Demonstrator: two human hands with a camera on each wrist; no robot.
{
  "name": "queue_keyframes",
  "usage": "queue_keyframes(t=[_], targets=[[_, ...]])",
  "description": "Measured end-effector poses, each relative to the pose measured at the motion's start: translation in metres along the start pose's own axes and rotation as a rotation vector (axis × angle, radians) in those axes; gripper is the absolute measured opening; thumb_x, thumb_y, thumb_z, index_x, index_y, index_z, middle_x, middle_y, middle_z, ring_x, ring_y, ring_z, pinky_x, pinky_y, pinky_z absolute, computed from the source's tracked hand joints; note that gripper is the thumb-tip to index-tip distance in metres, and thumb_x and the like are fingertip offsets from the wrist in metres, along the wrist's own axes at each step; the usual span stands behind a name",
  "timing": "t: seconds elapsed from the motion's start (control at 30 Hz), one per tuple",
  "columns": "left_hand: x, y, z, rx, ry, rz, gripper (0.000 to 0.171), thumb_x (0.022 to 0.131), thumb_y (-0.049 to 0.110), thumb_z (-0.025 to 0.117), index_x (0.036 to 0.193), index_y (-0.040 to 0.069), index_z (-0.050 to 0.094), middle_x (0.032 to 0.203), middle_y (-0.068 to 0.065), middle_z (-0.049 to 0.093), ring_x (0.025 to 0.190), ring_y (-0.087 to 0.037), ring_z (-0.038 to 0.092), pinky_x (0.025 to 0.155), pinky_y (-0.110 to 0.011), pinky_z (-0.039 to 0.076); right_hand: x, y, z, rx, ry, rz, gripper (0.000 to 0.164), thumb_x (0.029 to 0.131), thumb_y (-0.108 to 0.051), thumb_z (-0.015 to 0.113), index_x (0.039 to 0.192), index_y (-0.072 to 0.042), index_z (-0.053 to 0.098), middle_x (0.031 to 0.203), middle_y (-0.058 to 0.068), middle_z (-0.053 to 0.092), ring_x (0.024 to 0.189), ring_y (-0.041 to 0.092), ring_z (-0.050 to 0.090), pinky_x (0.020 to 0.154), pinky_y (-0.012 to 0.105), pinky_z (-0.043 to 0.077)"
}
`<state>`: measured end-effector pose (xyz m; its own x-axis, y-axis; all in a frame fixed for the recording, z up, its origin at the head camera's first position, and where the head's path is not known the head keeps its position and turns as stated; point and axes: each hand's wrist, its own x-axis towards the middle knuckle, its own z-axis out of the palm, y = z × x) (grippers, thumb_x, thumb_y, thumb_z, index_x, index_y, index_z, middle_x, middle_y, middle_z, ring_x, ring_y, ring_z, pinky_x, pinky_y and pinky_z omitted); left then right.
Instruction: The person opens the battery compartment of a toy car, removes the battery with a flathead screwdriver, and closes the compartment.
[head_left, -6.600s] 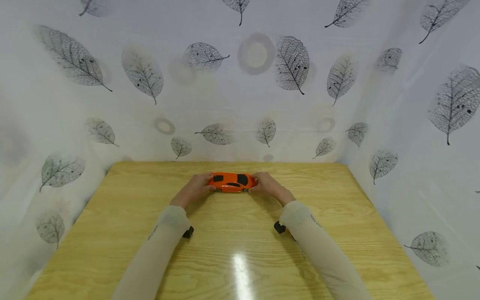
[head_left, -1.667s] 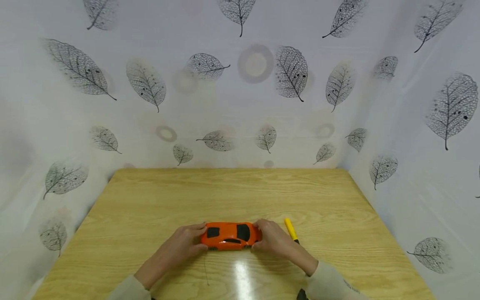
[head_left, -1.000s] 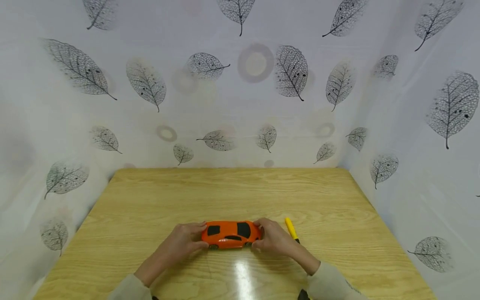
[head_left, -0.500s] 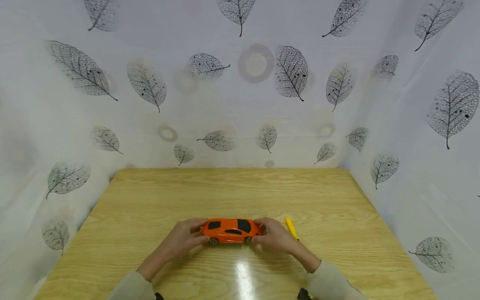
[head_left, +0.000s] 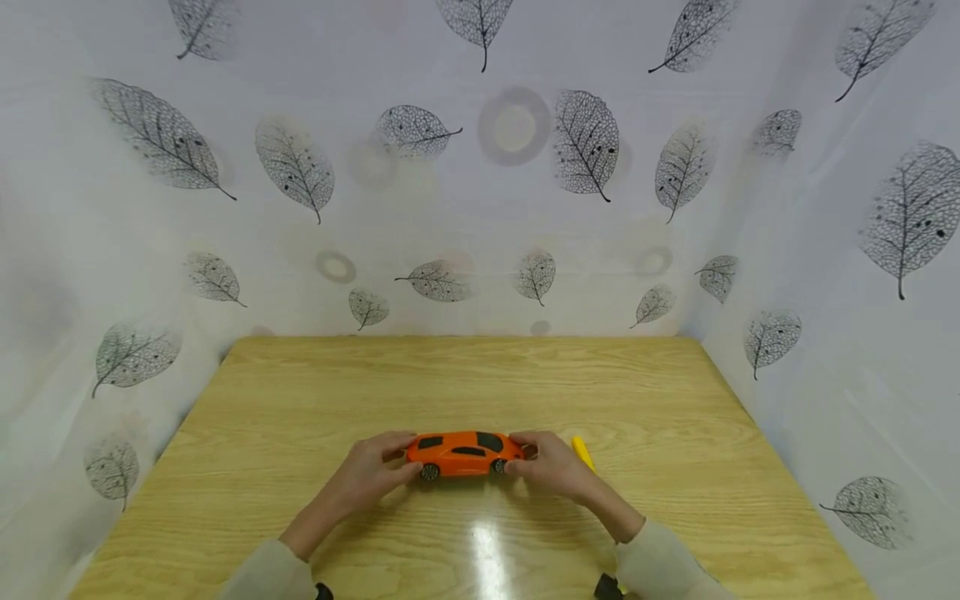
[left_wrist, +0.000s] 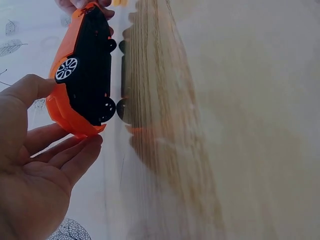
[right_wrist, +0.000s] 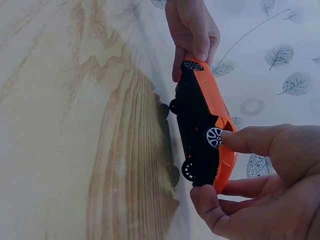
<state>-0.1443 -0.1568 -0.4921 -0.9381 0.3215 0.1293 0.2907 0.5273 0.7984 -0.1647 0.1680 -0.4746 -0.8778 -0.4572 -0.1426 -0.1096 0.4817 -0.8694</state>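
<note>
Toy car (head_left: 463, 455) held at both ends

I see left hand (head_left: 363, 472) and right hand (head_left: 556, 468) gripping opposite ends, fingers parted to its width; between them it lies parallel to the far edge of the table (head_left: 465, 387), near side tilted up.

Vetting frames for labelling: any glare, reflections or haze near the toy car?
Head: a bright glare streak on the glossy table, nearer the camera than the toy car and clear of it; left wrist: table mirrors the car's dark underside and wheels, washed-out and hazy toward picture right; right wrist: similar mirroring, pale and soft at picture left.
</note>
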Motion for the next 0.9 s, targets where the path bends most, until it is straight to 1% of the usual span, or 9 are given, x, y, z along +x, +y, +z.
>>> queue_keyframes(t=[0.17,0.33,0.43,0.6,0.73,0.8,0.9], targets=[[0.002,0.001,0.000,-0.031,0.029,-0.030,0.045,0.095,0.017,0.077,0.132,-0.006,0.067,0.135,-0.022,0.064,0.122,-0.038,0.063,0.098,-0.040,0.055,0.001,0.000,-0.002,0.027,-0.010,0.006,0.057,0.097,-0.017,0.074,0.142,0.012,0.054,0.118,0.017,0.067,0.092,0.018,0.061,0.068,0.025,0.053],[0.004,0.002,-0.001,-0.042,0.077,-0.042,0.041,0.095,0.015,0.076,0.130,-0.005,0.068,0.132,-0.019,0.066,0.120,-0.035,0.065,0.097,-0.039,0.056,0.001,0.002,-0.004,0.076,-0.038,0.009,0.058,0.100,-0.022,0.070,0.143,0.012,0.052,0.126,0.020,0.065,0.095,0.020,0.061,0.072,0.031,0.054],[0.004,0.004,-0.002,-0.052,0.102,-0.056,0.039,0.097,0.017,0.075,0.130,-0.002,0.070,0.130,-0.017,0.068,0.115,-0.031,0.067,0.093,-0.038,0.058,0.001,0.001,-0.006,0.105,-0.057,0.009,0.058,0.103,-0.026,0.066,0.145,0.012,0.050,0.127,0.020,0.064,0.099,0.022,0.061,0.078,0.036,0.055],[0.004,0.013,-0.003,-0.071,0.120,-0.087,0.039,0.100,0.024,0.071,0.131,0.001,0.069,0.127,-0.013,0.070,0.110,-0.027,0.069,0.086,-0.034,0.060,0.000,-0.004,-0.010,0.133,-0.073,-0.019,0.058,0.108,-0.028,0.058,0.147,0.014,0.047,0.123,0.019,0.066,0.104,0.031,0.062,0.083,0.043,0.056],[0.005,0.019,-0.007,-0.054,0.123,-0.104,0.039,0.103,0.028,0.067,0.133,0.003,0.069,0.127,-0.011,0.069,0.110,-0.025,0.068,0.090,-0.038,0.059,0.000,-0.009,-0.011,0.123,-0.065,-0.046,0.048,0.110,-0.030,0.053,0.141,0.007,0.057,0.110,0.022,0.065,0.098,0.038,0.060,0.080,0.045,0.055],[0.006,0.022,-0.008,-0.048,0.124,-0.111,0.040,0.104,0.030,0.065,0.133,0.004,0.069,0.128,-0.010,0.069,0.109,-0.022,0.068,0.091,-0.039,0.059,0.000,-0.012,-0.011,0.113,-0.054,-0.055,0.047,0.111,-0.032,0.050,0.140,0.004,0.059,0.109,0.023,0.064,0.097,0.040,0.061,0.082,0.049,0.055],[0.006,0.023,-0.011,-0.042,0.130,-0.106,0.041,0.105,0.034,0.063,0.133,0.006,0.070,0.125,-0.008,0.070,0.106,-0.018,0.067,0.086,-0.035,0.058,-0.001,-0.016,-0.012,0.107,-0.028,-0.071,0.047,0.112,-0.034,0.047,0.139,0.003,0.060,0.112,0.024,0.064,0.099,0.041,0.062,0.087,0.057,0.054]])
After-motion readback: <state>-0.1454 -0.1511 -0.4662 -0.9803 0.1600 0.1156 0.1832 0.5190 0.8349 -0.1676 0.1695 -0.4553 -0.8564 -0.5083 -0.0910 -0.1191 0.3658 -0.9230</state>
